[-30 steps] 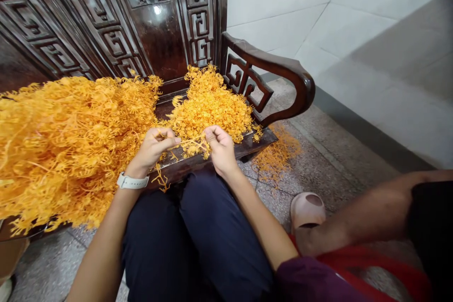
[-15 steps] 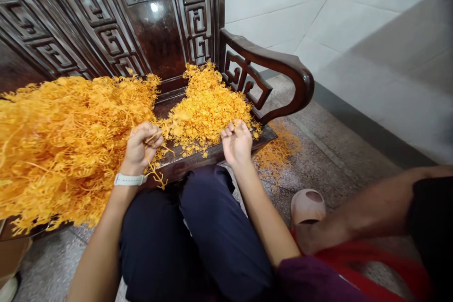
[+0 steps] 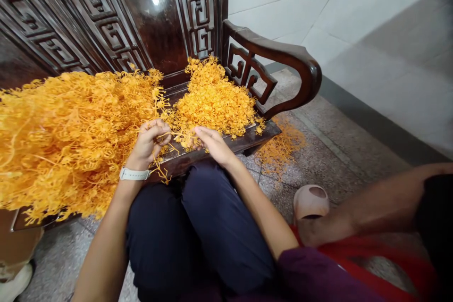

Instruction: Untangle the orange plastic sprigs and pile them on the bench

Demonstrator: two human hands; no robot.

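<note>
My left hand point(image 3: 150, 139), with a pale watch strap on its wrist, is closed around a thin branched orange plastic stem point(image 3: 161, 170). Part of the stem hangs below the fist, and another part reaches right toward my right hand point(image 3: 210, 142). The fingers of that hand are pinched together at the stem's flowery end, just over the bench edge. A big heap of orange branched sprays point(image 3: 71, 137) lies to the left. Behind my right hand is a smaller pile of loose orange flower heads point(image 3: 215, 104).
Both piles lie on a dark carved wooden bench point(image 3: 170, 163) with a curved armrest point(image 3: 283, 52) at the right. Orange stems point(image 3: 283, 144) are scattered on the floor beyond it. Another person's leg point(image 3: 361, 203) and pink slipper point(image 3: 311, 202) are at the right, near a red object point(image 3: 375, 250).
My right hand has moved left from the loose flower pile to the stem near my left hand. My left hand keeps its grip, and the view has shifted slightly.
</note>
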